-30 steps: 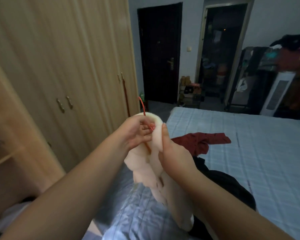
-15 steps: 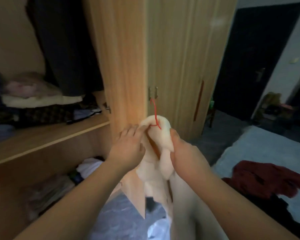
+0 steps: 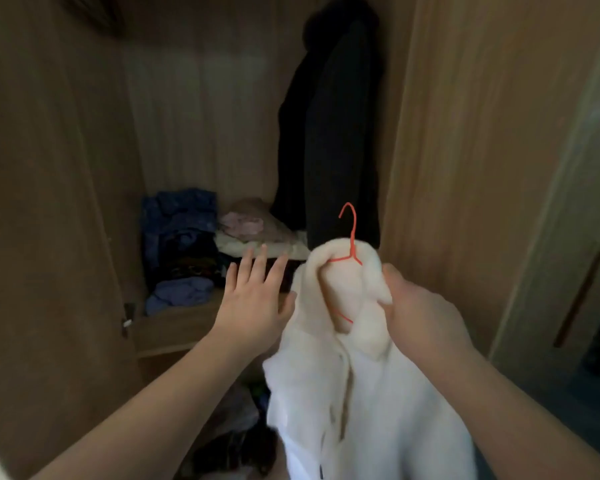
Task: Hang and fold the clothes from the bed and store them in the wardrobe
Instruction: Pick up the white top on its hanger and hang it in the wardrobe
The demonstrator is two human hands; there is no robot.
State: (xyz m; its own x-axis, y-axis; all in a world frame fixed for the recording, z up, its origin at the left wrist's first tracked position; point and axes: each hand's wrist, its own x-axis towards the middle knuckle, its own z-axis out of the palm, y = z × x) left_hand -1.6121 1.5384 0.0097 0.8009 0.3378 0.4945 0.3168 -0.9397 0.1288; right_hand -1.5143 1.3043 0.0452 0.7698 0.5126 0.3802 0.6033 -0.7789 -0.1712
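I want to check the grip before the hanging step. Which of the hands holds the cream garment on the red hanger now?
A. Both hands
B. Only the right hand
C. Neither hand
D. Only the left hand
B: the right hand grips the collar of the cream garment on the red hanger, while the left hand is spread open beside it, gripping nothing.

Folded clothes [image 3: 181, 237] on wardrobe shelf [image 3: 174, 323], hanging garment [image 3: 329, 133] right
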